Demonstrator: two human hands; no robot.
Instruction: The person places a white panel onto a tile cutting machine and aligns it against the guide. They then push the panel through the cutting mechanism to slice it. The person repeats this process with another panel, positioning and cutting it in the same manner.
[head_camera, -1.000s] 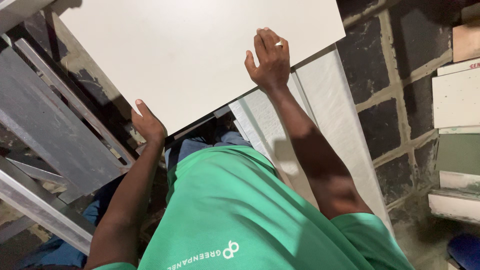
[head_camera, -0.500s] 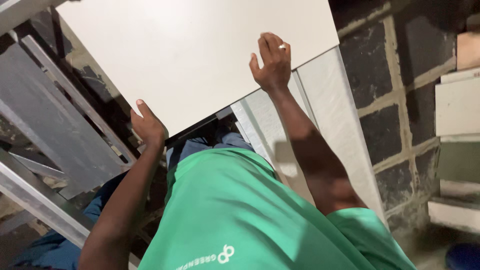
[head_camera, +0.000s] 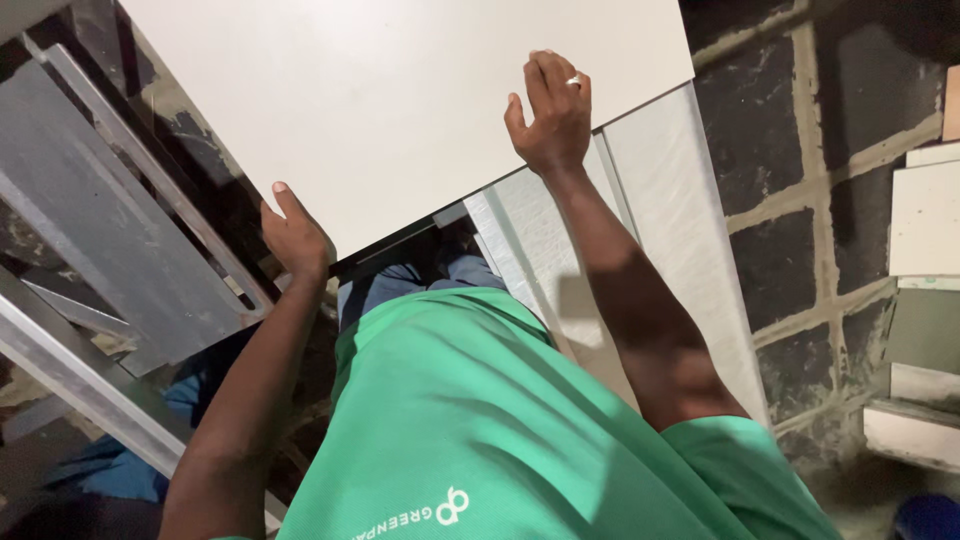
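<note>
Hands first: the left hand (head_camera: 295, 235) is cupped against the near left edge of a big white panel (head_camera: 400, 110), thumb sticking up along the face and the fingers tucked under the edge where I can't see them. The right hand (head_camera: 550, 115) is up higher on the right side, fingers curled loosely and resting on the panel's top surface close to its right corner, with a ring showing on one finger. So both hands are on the panel, one gripping its edge, the other pressed on top, well apart from each other.

That panel is flat, plain off-white and takes up most of the upper middle of the view, held out in front of the person at a tilt, above their legs. Right under it and to the right sit long pale ribbed strips (head_camera: 660, 230), leaning or lying lengthwise down past the right arm. Left side has grey metal rails (head_camera: 110, 250) running diagonally, kinda like a frame or rack. Person's wearing a green shirt (head_camera: 480, 430) and blue trousers. Off to the right is a dark block wall (head_camera: 800, 200) with pale mortar lines, plus some stacked light-coloured offcuts (head_camera: 925, 220) at the far right edge.
</note>
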